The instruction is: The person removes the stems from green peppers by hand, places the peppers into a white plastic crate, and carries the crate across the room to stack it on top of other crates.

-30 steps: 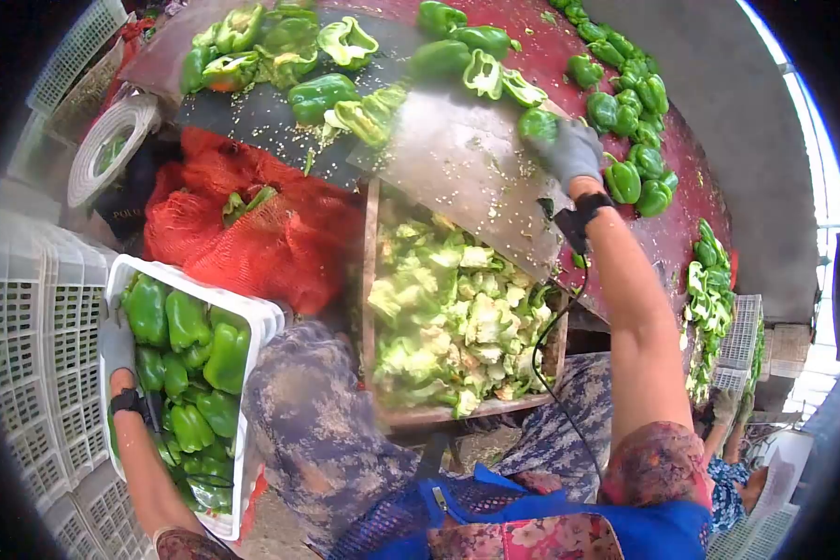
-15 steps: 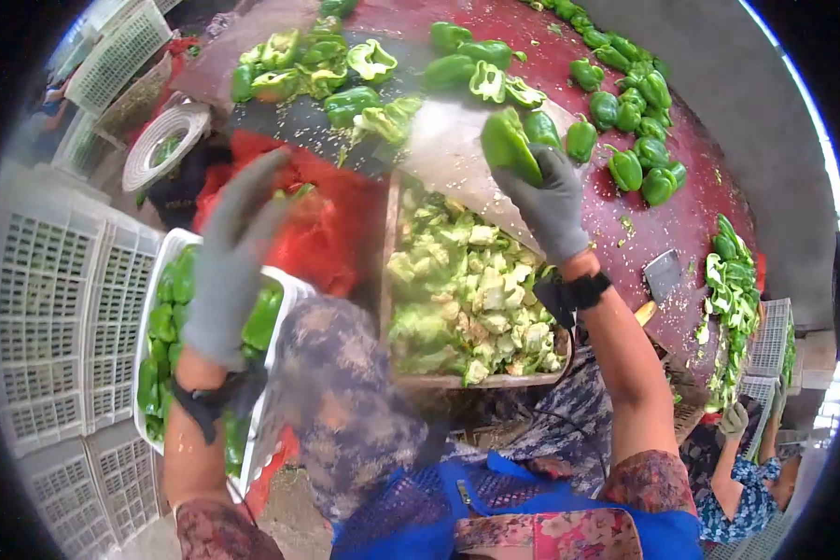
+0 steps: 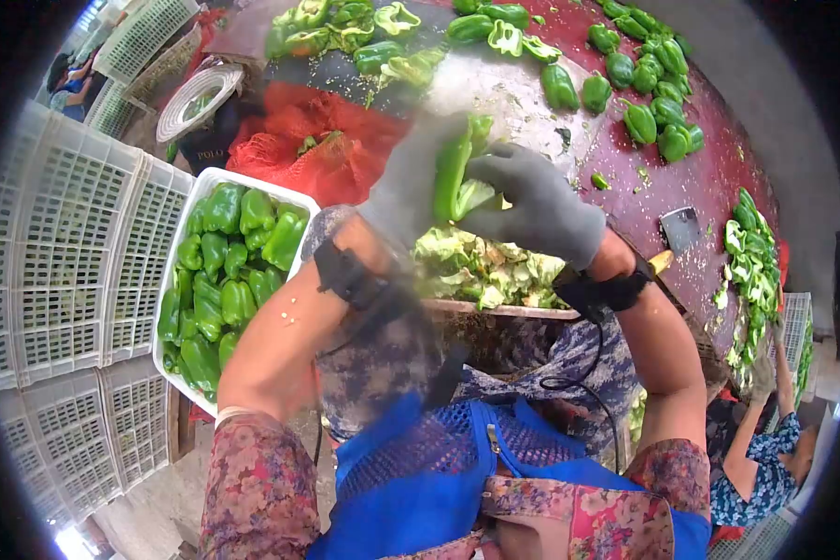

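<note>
A green bell pepper (image 3: 452,175) is between my two grey-gloved hands, with pale inner flesh showing on its right side. My left hand (image 3: 406,182), blurred, grips it from the left. Curled around its right side are the fingers of my right hand (image 3: 537,205). Both hands are above a wooden-edged box of pale green pepper scraps (image 3: 485,266), partly hidden by the hands. To the left of my left forearm stands a white crate (image 3: 179,359) filled with whole green peppers (image 3: 222,289).
Whole green peppers (image 3: 667,112) and a metal blade (image 3: 679,229) lie on the red table (image 3: 616,219). Cut peppers (image 3: 327,28) sit at the back left. A red mesh bag (image 3: 294,140) and stacked white crates (image 3: 56,243) are left. Another person (image 3: 761,467) is at lower right.
My left hand has moved right from above the crate to the pepper. My right hand has brought the pepper down and left, over the scrap box. The pepper now shows its pale inside.
</note>
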A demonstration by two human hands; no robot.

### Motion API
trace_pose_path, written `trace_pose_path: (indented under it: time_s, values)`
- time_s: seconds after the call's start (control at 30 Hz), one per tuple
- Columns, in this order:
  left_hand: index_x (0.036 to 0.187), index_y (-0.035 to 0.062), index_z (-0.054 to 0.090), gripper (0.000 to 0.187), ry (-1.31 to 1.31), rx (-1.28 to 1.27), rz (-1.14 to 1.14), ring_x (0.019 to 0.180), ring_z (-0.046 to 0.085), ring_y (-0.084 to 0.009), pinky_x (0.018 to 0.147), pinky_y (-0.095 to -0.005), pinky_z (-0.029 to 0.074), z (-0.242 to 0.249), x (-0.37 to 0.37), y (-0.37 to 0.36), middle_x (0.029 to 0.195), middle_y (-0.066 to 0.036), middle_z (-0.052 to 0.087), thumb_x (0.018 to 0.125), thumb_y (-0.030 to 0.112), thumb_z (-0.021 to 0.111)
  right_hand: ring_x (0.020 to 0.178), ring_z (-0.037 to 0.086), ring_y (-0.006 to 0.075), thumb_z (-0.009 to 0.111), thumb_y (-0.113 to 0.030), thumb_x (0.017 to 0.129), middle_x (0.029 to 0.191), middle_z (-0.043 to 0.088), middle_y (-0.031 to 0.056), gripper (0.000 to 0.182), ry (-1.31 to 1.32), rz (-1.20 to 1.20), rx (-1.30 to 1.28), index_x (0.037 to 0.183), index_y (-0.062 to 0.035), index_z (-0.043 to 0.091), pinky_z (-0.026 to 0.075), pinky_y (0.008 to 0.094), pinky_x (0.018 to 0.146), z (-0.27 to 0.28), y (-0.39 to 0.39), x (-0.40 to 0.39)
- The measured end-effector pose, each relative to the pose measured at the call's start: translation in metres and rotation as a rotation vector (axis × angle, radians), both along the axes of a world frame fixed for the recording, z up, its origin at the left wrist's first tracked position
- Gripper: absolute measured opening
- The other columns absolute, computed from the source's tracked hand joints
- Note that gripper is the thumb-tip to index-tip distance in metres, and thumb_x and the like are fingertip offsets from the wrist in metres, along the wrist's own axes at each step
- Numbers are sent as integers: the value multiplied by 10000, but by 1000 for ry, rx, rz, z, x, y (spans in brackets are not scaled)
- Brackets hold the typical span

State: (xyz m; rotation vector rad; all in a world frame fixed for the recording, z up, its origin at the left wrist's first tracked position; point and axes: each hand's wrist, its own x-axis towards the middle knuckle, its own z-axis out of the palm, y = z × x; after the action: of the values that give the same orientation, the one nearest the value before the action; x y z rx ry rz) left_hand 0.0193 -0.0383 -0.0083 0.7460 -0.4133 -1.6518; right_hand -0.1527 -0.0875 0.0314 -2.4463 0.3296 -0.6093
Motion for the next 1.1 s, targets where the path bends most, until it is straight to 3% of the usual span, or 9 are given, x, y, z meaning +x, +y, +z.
trace_pose_path:
  time_s: [0.3,0.43,0.5,0.63,0.77,0.8,0.9,0.97,1.1]
  values:
    - [1173,47,623,293,47,62,165,922,668,-199,822,-375,575,-23,16,12,1069,-76,672,1010,265,515,781,591,347,818,-265,758,824,605,136,312,-105,-662,-350,907,-63,633,484,443,702,-16,26,-16]
    - [1183,47,609,302,-293,-377,288,874,670,-211,790,-380,584,-13,27,27,1052,-73,663,1010,270,503,873,631,371,765,-412,801,934,662,177,448,503,-646,-219,1011,-30,664,504,447,769,-52,8,-58]
    - [1193,34,602,315,-42,-313,246,939,665,-223,826,-382,575,6,26,29,1058,-86,660,1012,259,477,963,643,341,725,-405,846,1048,645,198,518,335,-615,-60,1169,-8,648,519,437,857,-60,10,-62]
    - [1211,17,598,345,251,-243,126,1029,648,-239,921,-387,536,14,20,28,1070,-104,663,1011,262,461,860,637,131,598,-281,981,1003,655,83,432,-225,-352,1040,1274,35,563,532,274,734,-11,33,-12]
    - [1262,83,575,414,4,-165,214,1019,612,-155,888,-336,512,19,8,29,1125,-55,628,1008,400,492,825,630,82,595,-218,996,1044,648,49,396,-212,-443,861,1308,18,536,532,223,649,-11,43,20]
    - [1400,61,480,509,52,-207,145,1111,575,-153,941,-313,480,11,14,27,1240,-61,588,988,347,566,825,625,76,594,-202,996,1040,648,47,385,-263,-468,749,1308,17,536,531,222,652,-17,44,23]
    - [1493,36,365,644,-553,-336,236,1187,545,-176,985,-299,453,5,3,33,1333,-87,544,932,189,642,829,612,68,582,-159,1001,1045,649,46,358,-300,-511,578,1312,13,540,524,215,665,-27,44,26]
    - [1459,14,390,665,-459,-284,222,1157,566,-183,983,-319,464,-4,5,31,1277,-86,581,877,135,688,829,610,70,583,-177,1004,1050,651,45,367,-315,-468,565,1312,17,542,524,223,677,-29,42,22]
    - [1440,12,420,656,-515,-203,201,1130,583,-195,982,-335,470,-15,18,31,1260,-85,599,835,78,665,1104,632,265,613,-339,966,1222,659,195,523,-112,-767,397,1331,30,545,488,365,953,-50,-15,-47]
